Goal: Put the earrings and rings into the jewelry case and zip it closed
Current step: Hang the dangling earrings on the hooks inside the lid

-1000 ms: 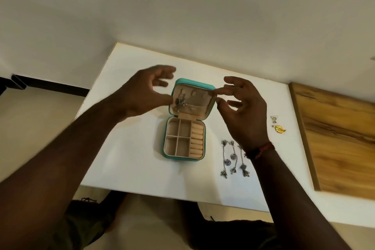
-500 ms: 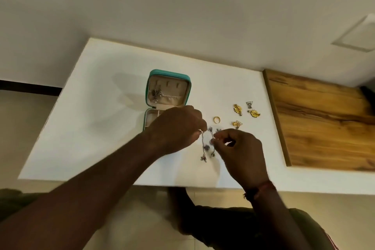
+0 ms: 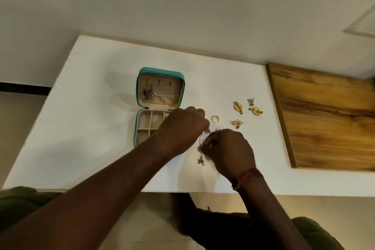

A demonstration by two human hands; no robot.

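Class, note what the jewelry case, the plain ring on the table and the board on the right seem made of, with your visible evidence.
Jewelry case: teal shell, probably faux leather, matte; the beige lining looks velvety.
Ring: gold-coloured metal, polished; it glints.
Board: wood, brown with dark grain streaks and a slight sheen; possibly laminate.

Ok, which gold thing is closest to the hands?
The plain gold ring, right beside the left hand; the fancier gold earrings lie farther right.
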